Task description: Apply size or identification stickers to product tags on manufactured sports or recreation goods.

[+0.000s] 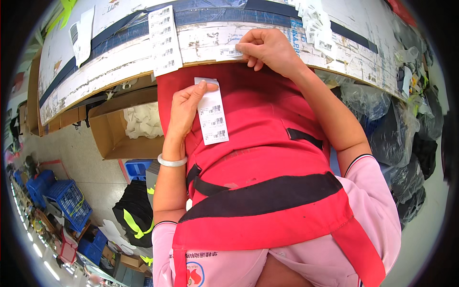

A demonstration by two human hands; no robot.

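Note:
My left hand (pixel 187 106) is closed on the top end of a white strip of barcode labels (pixel 213 117), thumb lying over it. The strip hangs down in front of the red apron (pixel 267 115). At the table's near edge, my right hand (pixel 273 50) has thumb and forefinger pinched at the right end of a small white barcode label (pixel 228 51) lying on the tabletop. The other fingers of that hand curl under. To the left of it, a longer strip of barcode labels (pixel 164 40) lies across the table and reaches over its edge.
On the worn white tabletop (pixel 119 64) are a heap of labels (pixel 318 28) at the right and more label paper (pixel 83 38) at the left. Below stands a cardboard box (pixel 112 150) with white scraps. Plastic bags (pixel 397 138) pile up at right; blue crates (pixel 69 203) stand left.

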